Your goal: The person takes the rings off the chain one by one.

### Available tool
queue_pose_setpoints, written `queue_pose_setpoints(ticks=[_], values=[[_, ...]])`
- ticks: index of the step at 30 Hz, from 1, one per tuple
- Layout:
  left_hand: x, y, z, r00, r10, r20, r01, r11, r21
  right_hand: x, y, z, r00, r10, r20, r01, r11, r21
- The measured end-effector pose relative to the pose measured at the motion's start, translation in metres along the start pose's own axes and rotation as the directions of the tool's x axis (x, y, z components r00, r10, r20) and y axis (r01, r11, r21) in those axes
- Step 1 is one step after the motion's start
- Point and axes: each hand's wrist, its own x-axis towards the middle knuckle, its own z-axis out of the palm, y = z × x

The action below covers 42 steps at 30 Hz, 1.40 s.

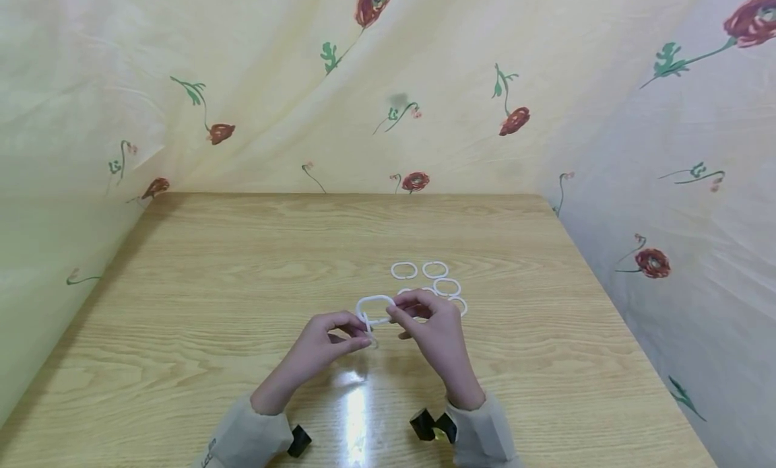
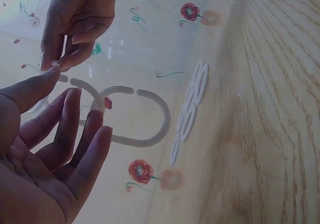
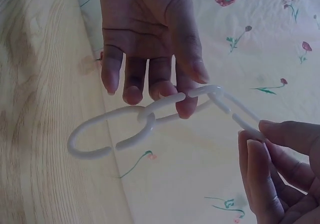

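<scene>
Three white C-shaped chain links are joined in a short chain between the hands. My left hand [image 1: 318, 340] pinches the middle link [image 3: 167, 101] between thumb and index finger, close to its gap. From that link the lower link [image 3: 100, 116] hangs free, its small gap visible in the right wrist view. To the right, my right hand [image 1: 435, 328] grips the third link [image 1: 376, 297] by its end with thumb and fingertips. This link passes through the middle one. Its split shows just beside the right fingertips in the right wrist view.
Several loose white links [image 1: 404, 278] lie flat on the wooden table [image 1: 254, 252] behind the right hand, which covers some of them. Floral cloth [image 1: 273, 64] hangs behind the table and along both sides. Black wrist devices [image 1: 300, 441] sit at the sleeve cuffs.
</scene>
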Motion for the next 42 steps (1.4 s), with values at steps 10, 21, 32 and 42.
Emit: queue_pose_setpoints(ticks=[10, 21, 32, 42], values=[[0.0001, -0.0020, -0.0009, 1.000, 0.012, 0.000, -0.012, 1.000, 0.009, 0.0025, -0.0007, -0.0010, 0.997, 0.079, -0.005, -0.078, 0.994, 0.073], [-0.0014, -0.0042, -0.0022, 0.999, 0.040, 0.002, -0.040, 0.999, 0.027, 0.0030, -0.0008, 0.0004, 0.991, 0.135, 0.006, -0.135, 0.979, 0.152], [-0.0041, -0.0022, 0.0002, 0.999, 0.050, -0.009, -0.050, 0.998, 0.042, 0.0000, 0.0016, -0.0008, 0.988, 0.153, -0.005, -0.149, 0.974, 0.171], [-0.0046, -0.0013, 0.0008, 0.997, 0.067, -0.040, -0.066, 0.997, 0.044, -0.0018, 0.0021, 0.0010, 0.994, 0.111, -0.007, -0.108, 0.983, 0.150]])
